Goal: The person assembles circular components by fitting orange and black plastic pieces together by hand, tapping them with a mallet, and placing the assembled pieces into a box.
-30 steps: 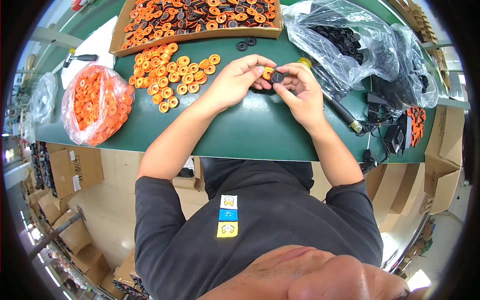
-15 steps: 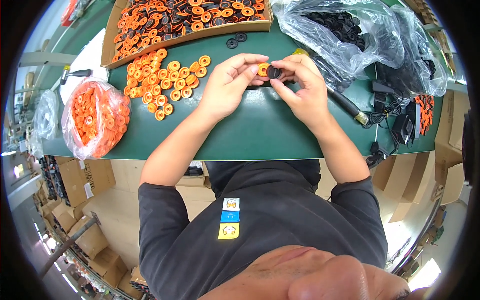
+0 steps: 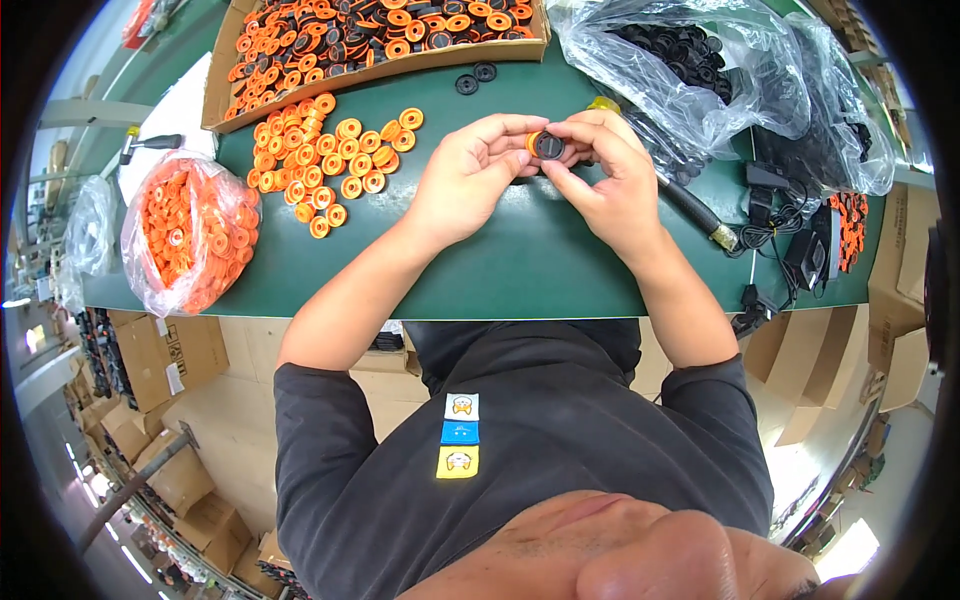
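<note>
Between my two hands, above the green table, an orange ring-shaped part (image 3: pixel 532 143) and a black round disc (image 3: pixel 549 147) sit together, the black face turned toward me. My left hand (image 3: pixel 478 172) pinches the orange part from the left with thumb and fingers. From the right, my right hand (image 3: pixel 605 165) grips the black disc between thumb and fingertips. How far the disc sits inside the orange part is hidden by the fingers. Left of my left hand lies a spread of loose orange parts (image 3: pixel 325 165). Two black discs (image 3: pixel 467 84) lie beyond my hands.
A cardboard box (image 3: pixel 385 75) of orange-and-black pieces stands at the back. At left is a clear bag of orange parts (image 3: pixel 190 235). Clear bags of black parts (image 3: pixel 690 65) lie at back right, near a black-handled tool (image 3: pixel 690 208) and cables (image 3: pixel 770 235).
The orange part and black disc, offset side by side before, are now brought together. My left hand has shifted slightly right, toward my right hand.
</note>
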The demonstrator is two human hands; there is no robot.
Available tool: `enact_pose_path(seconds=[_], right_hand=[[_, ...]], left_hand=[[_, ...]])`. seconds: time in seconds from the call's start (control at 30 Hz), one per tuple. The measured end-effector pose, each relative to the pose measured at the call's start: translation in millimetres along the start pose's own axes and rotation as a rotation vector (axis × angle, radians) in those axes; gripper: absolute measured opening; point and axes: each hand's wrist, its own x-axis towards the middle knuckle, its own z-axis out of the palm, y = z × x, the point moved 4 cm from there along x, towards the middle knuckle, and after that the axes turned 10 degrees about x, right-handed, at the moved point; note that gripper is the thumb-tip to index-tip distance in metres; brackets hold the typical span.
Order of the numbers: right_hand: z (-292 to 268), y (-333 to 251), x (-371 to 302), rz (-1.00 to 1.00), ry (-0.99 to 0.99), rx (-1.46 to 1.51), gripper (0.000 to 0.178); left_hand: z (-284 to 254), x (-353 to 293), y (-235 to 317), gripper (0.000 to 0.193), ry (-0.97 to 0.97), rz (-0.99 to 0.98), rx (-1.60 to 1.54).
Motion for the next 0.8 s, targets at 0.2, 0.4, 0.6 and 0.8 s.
enact_pose_path(seconds=[0.2, 0.4, 0.6, 0.8], right_hand=[[0.2, -3.4, 0.4, -0.004, -0.027, -0.040, 0.033], [1.6, -2.8, 0.1, 0.004, -0.053, -0.054, 0.034], [1.3, -0.1, -1.1, 0.004, -0.057, -0.055, 0.036], [-0.3, -1.8, -1.2, 0.007, -0.088, -0.113, 0.033]], left_hand=[[1.7, 0.7, 0.1, 0.033, -0.013, 0.007, 0.026], [1.7, 0.5, -4.5, 0.033, -0.005, -0.024, 0.056], [0.4, 0.5, -4.1, 0.035, -0.012, -0.054, 0.080], [1.5, -0.3, -3.9, 0.033, 0.012, -0.086, 0.080]])
